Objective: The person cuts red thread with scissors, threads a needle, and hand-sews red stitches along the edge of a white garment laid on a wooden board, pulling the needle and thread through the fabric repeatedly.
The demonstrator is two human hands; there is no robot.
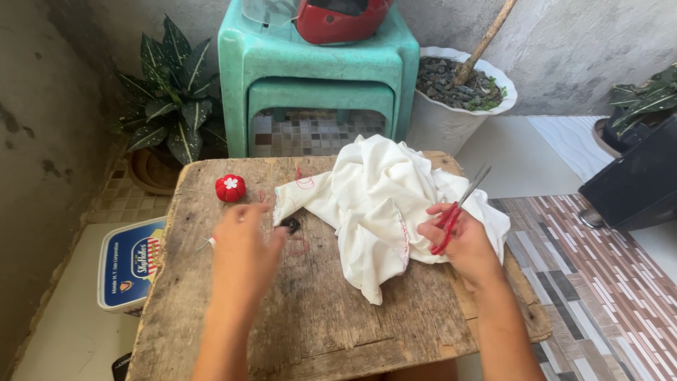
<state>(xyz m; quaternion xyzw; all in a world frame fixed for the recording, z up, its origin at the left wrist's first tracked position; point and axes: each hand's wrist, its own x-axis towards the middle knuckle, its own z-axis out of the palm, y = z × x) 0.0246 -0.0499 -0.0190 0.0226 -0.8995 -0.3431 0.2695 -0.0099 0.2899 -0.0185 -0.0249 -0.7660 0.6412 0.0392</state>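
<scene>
On a rough wooden table [317, 317], the right hand [462, 243] gripped red-handled scissors [458, 209], fingers closed through the loops, blades raised over the right edge of a crumpled white cloth [384, 204]. The left hand [247, 247] hovered with fingers loosely spread, holding nothing, above a small black object [290, 224] just beside the cloth's left corner. A red pincushion [230, 188] sat near the far left edge, with bare wood toward the near edge.

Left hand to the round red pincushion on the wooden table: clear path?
Probably yes. The left hand hovers empty just below the round red pincushion, with only bare wooden table between them.
</scene>
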